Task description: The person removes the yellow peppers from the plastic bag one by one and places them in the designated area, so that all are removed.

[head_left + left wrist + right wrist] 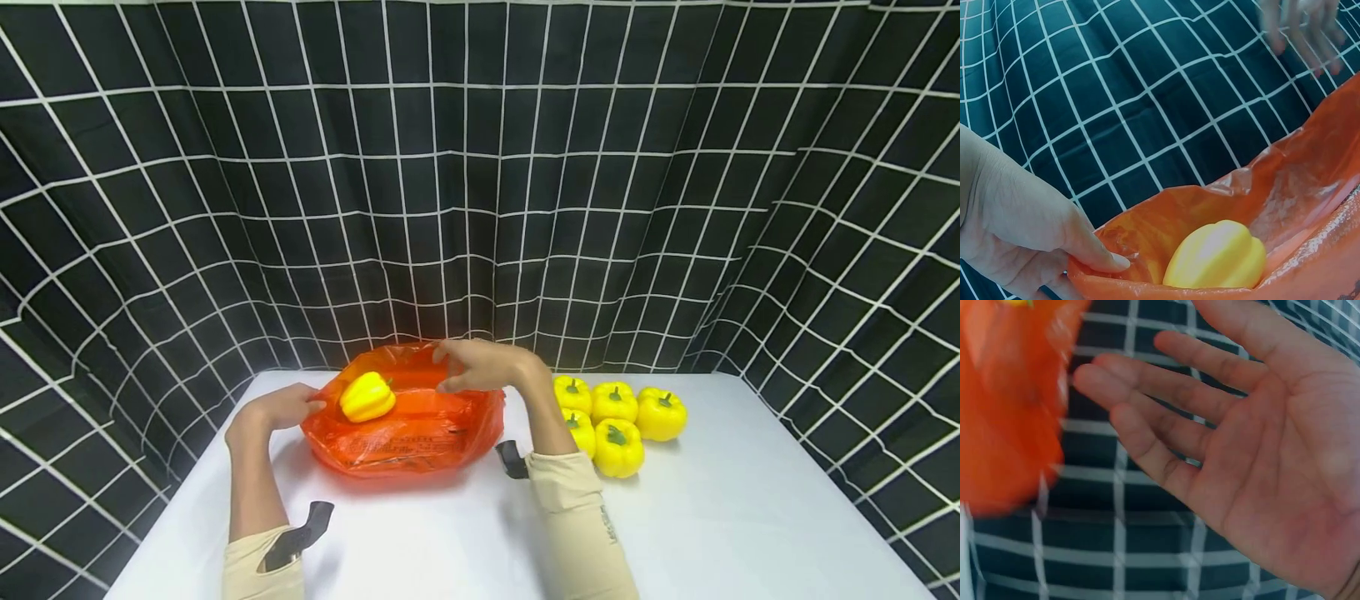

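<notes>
An orange-red plastic bag (pixel 405 446) lies spread on the table with its mouth facing up. One yellow bell pepper (pixel 367 397) rests inside it, toward the left; the left wrist view shows the same pepper (pixel 1216 256) behind the near rim. My left hand (pixel 281 408) pinches the bag's left edge, with the thumb (pixel 1107 257) inside the rim. Above the bag's right part hovers my right hand (pixel 480 367), holding nothing. In the right wrist view its palm (pixel 1260 437) shows with fingers loosely extended, apart from the bag.
To the right of the bag several yellow bell peppers (pixel 618 448) stand close together on the white table (pixel 735 517). My right forearm partly covers the leftmost ones. A black cloth with a white grid (pixel 465 183) hangs behind and along both sides.
</notes>
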`<state>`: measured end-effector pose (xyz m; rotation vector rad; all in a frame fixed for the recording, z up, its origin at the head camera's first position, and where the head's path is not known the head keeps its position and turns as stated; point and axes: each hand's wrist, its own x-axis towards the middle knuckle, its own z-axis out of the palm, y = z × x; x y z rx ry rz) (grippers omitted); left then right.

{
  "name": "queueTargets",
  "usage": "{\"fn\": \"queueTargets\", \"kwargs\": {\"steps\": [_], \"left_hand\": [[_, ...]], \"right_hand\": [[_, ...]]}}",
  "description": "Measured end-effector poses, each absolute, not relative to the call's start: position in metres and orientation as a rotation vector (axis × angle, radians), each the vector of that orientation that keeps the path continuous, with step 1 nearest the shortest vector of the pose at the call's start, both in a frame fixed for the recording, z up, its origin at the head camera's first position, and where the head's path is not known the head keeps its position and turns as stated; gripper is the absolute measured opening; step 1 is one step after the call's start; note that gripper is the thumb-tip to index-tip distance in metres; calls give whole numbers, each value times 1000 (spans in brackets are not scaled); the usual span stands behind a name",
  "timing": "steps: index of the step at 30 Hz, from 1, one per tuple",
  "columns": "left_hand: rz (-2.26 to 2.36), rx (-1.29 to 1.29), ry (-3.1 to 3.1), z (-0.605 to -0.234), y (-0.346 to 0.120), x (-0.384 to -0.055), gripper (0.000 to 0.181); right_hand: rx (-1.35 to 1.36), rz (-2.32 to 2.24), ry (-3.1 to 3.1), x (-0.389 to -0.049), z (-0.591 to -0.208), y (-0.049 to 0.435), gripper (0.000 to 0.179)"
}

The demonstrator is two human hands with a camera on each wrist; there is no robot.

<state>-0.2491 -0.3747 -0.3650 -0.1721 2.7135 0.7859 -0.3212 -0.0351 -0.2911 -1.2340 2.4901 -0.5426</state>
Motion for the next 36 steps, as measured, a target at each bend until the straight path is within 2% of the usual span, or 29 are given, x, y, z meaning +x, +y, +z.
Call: {"fn": "queueTargets", "kwargs": {"steps": [7,13,19,23,30,36], "left_hand": [[811,-214,2713,-364,-374,-245,51],[777,-156,2735,-368,-372,-248,43],[790,-248,2735,-369,-371,-246,39],[780,-227,2749,-369,-372,-246,38],[786,-262,2745,-367,-372,-245,38],[801,-268,2734,-367,-374,-242,36]], "right_hand": [[-1238,-562,2438,-350,-327,-109,50],[-990,-551,2552,-360,-354,-147,39],[-727,-667,2577,-355,-375,-167,30],[-648,-752,2601,-348,-387,-177,34],[-720,-850,2579,-351,-392,-182,36],[-779,-872,2582,-347,-378,-177,41]]}}
